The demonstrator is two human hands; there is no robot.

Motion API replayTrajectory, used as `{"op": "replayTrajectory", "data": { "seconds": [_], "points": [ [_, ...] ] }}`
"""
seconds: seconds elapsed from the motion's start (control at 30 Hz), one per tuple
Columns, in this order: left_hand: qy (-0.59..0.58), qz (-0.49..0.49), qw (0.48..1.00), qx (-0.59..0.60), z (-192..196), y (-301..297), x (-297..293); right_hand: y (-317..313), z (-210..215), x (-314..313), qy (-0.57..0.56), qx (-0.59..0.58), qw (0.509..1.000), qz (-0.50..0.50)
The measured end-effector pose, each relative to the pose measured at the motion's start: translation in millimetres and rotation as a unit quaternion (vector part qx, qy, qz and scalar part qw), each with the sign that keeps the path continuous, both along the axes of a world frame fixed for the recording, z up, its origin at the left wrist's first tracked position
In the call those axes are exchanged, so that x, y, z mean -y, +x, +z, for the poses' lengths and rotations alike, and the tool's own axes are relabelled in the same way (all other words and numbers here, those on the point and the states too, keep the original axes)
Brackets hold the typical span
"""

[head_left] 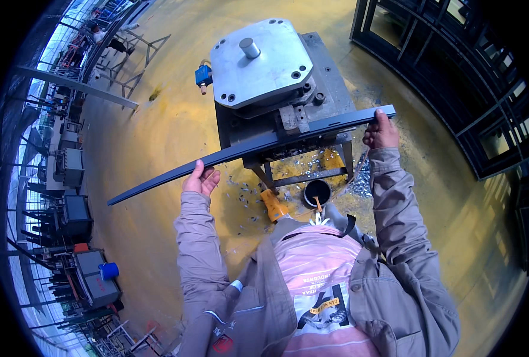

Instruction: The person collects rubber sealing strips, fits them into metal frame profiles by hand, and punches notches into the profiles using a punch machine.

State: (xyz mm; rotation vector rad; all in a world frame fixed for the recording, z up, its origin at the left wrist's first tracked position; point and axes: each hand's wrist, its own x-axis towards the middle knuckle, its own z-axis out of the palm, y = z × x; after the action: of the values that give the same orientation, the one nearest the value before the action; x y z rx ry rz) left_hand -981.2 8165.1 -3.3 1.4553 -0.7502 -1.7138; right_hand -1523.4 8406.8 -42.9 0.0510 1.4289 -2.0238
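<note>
Workshop with yellow floor [157, 137]. Left hand [201, 180] cupped under a long dark bar [240, 152], right hand [381, 132] gripping its far end. Bar held level across the front of a press [276, 83], beneath the grey top plate [258, 62]; black can [316, 191] and metal chips [246, 196] below.
</note>
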Motion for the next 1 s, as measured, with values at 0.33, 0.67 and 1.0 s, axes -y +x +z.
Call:
{"op": "replayTrajectory", "data": {
  "seconds": [0.33, 0.67, 1.0],
  "points": [
    [0.037, -0.103, 0.99, -0.085, 3, -201, -113, 9, 19, 24, 0.077, 0.001, 0.984, 0.158],
    [0.0, 0.081, 0.993, -0.087, -4, -102, -42, -354, 10, -97, 0.0, 0.003, 0.994, -0.108],
    [0.002, -0.014, 0.995, -0.103, -7, -216, -108, -128, 18, -23, 0.132, -0.057, 0.981, 0.13]
  ]
}}
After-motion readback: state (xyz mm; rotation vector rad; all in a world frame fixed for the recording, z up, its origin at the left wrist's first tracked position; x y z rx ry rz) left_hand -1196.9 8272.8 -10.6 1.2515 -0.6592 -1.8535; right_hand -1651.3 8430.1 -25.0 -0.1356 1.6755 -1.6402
